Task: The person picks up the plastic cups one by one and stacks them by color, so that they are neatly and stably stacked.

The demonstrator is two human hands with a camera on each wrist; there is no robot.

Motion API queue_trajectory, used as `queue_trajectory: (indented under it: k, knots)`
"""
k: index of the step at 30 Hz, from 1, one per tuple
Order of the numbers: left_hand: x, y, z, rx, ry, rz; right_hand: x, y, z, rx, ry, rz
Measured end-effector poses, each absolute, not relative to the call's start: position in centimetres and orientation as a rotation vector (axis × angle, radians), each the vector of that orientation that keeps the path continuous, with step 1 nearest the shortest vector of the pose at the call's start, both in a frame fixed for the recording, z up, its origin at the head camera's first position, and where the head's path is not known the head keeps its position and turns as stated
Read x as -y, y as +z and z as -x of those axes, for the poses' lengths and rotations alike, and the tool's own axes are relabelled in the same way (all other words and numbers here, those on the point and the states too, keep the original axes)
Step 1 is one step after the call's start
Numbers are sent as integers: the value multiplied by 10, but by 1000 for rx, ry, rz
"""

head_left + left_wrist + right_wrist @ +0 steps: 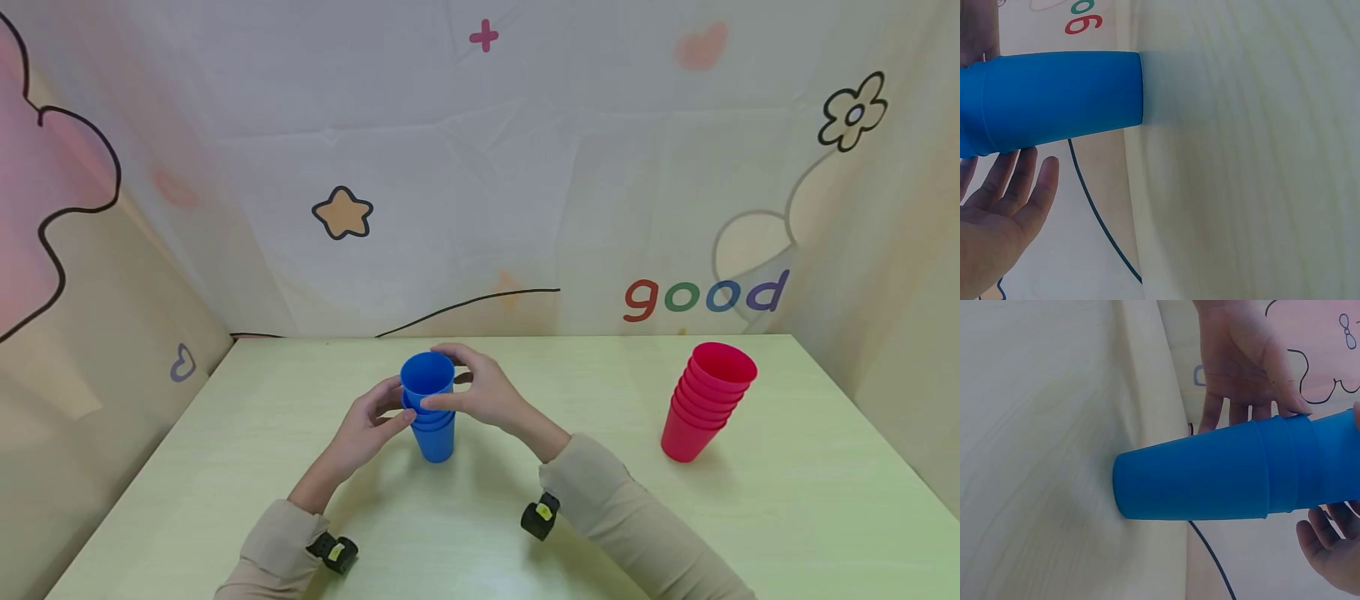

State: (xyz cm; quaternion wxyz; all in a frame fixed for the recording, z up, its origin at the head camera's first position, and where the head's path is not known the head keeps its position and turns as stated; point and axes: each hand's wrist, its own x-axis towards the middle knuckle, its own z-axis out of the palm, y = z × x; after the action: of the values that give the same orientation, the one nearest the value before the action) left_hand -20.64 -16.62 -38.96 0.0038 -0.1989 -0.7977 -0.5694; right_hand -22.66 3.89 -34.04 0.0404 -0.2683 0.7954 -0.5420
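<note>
A stack of blue cups [437, 443] stands upright on the table, left of centre in the head view. The topmost blue cup [417, 385] sits raised above the rims of those below, its mouth facing up. My right hand [487, 390] grips this top cup, thumb in front and fingers behind near its rim. Lower down, my left hand [363, 429] holds the stack from the left, its thumb [1294, 403] at the lower rims. In the left wrist view the stack's smooth side [1066, 94] shows, its base near the tabletop. Some fingers are hidden behind the cups.
On the table's right side stands a nested stack of red cups [690, 433], appearing tilted in the view. A printed cloth [465, 225] hangs behind the pale table [600, 375] and along its sides. Each wrist wears a small black camera [540, 517].
</note>
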Motion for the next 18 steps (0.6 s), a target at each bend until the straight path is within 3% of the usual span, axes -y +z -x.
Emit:
queue_trajectory:
  k: [18]
  knots:
    - [168, -389, 204, 2485, -1783, 644, -36, -353, 226, -2476, -1558, 836]
